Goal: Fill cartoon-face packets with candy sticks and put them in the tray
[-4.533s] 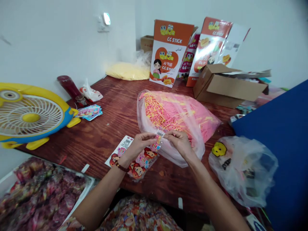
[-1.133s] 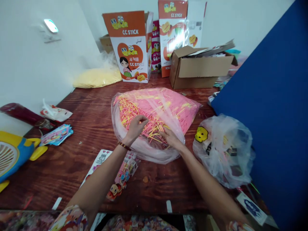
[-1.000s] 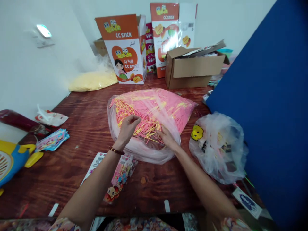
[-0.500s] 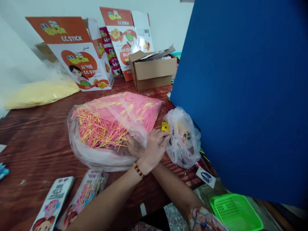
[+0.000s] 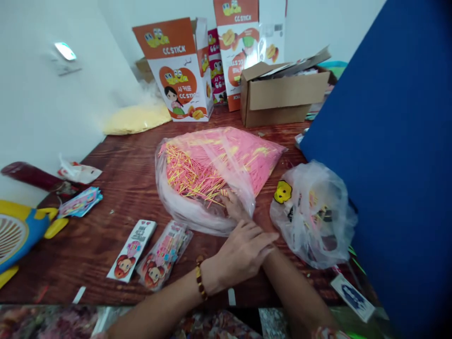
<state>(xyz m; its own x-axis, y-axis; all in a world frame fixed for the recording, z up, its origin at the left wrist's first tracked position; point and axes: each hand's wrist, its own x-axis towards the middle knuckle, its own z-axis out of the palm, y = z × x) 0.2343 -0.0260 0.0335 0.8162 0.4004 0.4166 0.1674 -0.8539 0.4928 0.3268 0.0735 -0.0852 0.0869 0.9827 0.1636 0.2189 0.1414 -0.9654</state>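
A big clear plastic bag (image 5: 197,214) full of thin pink and yellow sticks (image 5: 190,172) lies in the middle of the brown wooden table (image 5: 116,197). My right hand (image 5: 233,207) reaches into the bag's open mouth, fingertips among the sticks, and the plastic partly covers its fingers. My left hand (image 5: 243,252), with a bead bracelet at the wrist, crosses over my right forearm with its fingers stretched out flat and nothing in them. Two flat cartoon-printed packets (image 5: 132,244) (image 5: 163,247) lie on the table left of my hands.
A crumpled clear bag with a yellow smiley (image 5: 312,214) sits right of the stick bag. A blue panel (image 5: 395,141) walls off the right side. Orange CC STICK cartons (image 5: 174,66) and a brown cardboard box (image 5: 282,92) stand at the back. A yellow-blue fan (image 5: 17,230) is at the left.
My view has swung back to the left. My left hand has pulled back from the bag toward me and now lies flat over my right forearm. My right hand stays in the bag.
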